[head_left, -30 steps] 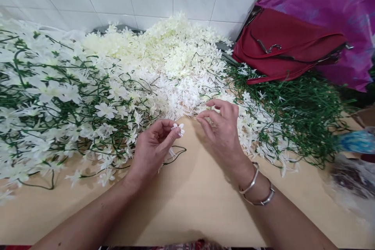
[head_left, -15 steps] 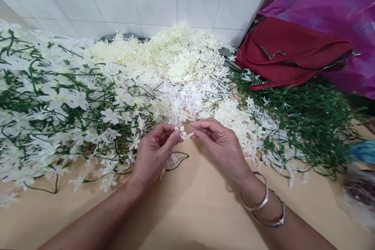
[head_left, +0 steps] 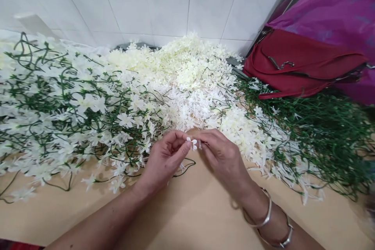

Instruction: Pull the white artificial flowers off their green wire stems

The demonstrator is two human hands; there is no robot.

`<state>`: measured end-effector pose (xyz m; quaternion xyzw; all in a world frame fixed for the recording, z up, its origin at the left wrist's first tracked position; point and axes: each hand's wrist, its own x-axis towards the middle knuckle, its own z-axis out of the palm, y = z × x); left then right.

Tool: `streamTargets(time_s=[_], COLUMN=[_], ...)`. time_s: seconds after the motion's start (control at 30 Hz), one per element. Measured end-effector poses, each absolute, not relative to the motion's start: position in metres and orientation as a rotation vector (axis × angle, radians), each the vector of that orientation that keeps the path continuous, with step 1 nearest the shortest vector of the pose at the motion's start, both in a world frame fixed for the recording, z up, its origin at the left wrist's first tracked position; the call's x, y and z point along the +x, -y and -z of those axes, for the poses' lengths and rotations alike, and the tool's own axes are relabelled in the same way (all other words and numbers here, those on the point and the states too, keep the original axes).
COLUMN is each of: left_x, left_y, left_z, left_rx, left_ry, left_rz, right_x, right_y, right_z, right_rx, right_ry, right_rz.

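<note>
My left hand (head_left: 167, 156) is closed in a pinch on a small white artificial flower (head_left: 192, 143), which shows its petals between thumb and forefinger. Close on its right, my right hand (head_left: 224, 156) pinches a short, pale, thin strand (head_left: 200, 144), partly hidden by the fingers. Beneath the left fingertips a green stem (head_left: 187, 163) with white ends lies on the table. Right behind the hands spreads a heap of loose white flowers and stamens (head_left: 187, 103).
Flowers on green stems (head_left: 79, 113) cover the left side. Cream blossoms (head_left: 187, 58) are piled by the tiled wall (head_left: 166, 4). At right lie bare green stems (head_left: 325, 125), a red handbag (head_left: 304, 62) and a purple bag (head_left: 331, 11). The table (head_left: 187, 211) is tan.
My right hand has drawn closer to the flower in my left hand, narrowing the gap where the pale strand showed. The whole view has shifted, so the surroundings appear lower and further right.
</note>
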<state>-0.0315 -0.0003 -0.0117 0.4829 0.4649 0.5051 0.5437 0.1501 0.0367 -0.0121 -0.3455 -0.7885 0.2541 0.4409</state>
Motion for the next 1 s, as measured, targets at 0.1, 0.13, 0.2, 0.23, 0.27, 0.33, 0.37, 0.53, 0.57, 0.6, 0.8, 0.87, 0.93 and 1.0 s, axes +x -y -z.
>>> streamTargets(time_s=[0.1,0.13,0.2,0.23,0.27,0.33,0.37,0.53,0.57,0.6,0.8,0.87,0.93,1.0], left_x=[-0.032,-0.032,-0.031,-0.030,-0.030,-0.028,-0.027,-0.027,-0.028,-0.028,-0.029,-0.029,-0.029,-0.030], left_y=[0.002,0.003,0.002,0.002,0.001,-0.001,-0.002,-0.003,-0.003,-0.002,0.000,0.001,0.002,0.003], left_z=[0.012,0.012,0.011,0.010,0.010,0.009,0.009,0.012,0.012,0.013,0.019,0.022,0.024,0.025], left_rx=[1.203,1.208,1.174,1.132,1.076,0.956,0.910,0.857,0.868,0.883,1.027,1.100,1.192,1.282], left_ry=[-1.126,-1.137,-1.152,-1.160,-1.169,-1.191,-1.200,-1.212,-1.206,-1.200,-1.183,-1.172,-1.189,-1.228], left_rz=[-1.168,-1.178,-1.226,-1.255,-1.283,-1.324,-1.337,-1.309,-1.300,-1.295,-1.241,-1.221,-1.211,-1.209], right_x=[0.154,0.155,0.157,0.157,0.158,0.157,0.156,0.151,0.150,0.149,0.144,0.143,0.143,0.142], right_y=[-0.038,-0.038,-0.037,-0.036,-0.035,-0.034,-0.033,-0.027,-0.026,-0.025,-0.021,-0.021,-0.021,-0.022], right_z=[0.015,0.016,0.016,0.015,0.014,0.010,0.008,-0.002,-0.002,-0.002,0.005,0.006,0.005,0.004], right_rx=[-0.835,-0.859,-0.944,-0.988,-1.024,-1.043,-1.036,-0.995,-0.988,-0.978,-0.968,-0.942,-0.939,-0.956], right_ry=[2.051,2.045,1.975,1.919,1.858,1.755,1.721,1.683,1.683,1.683,1.675,1.755,1.846,1.893], right_rz=[-0.479,-0.439,-0.425,-0.456,-0.510,-0.634,-0.677,-0.744,-0.759,-0.772,-0.720,-0.588,-0.443,-0.327])
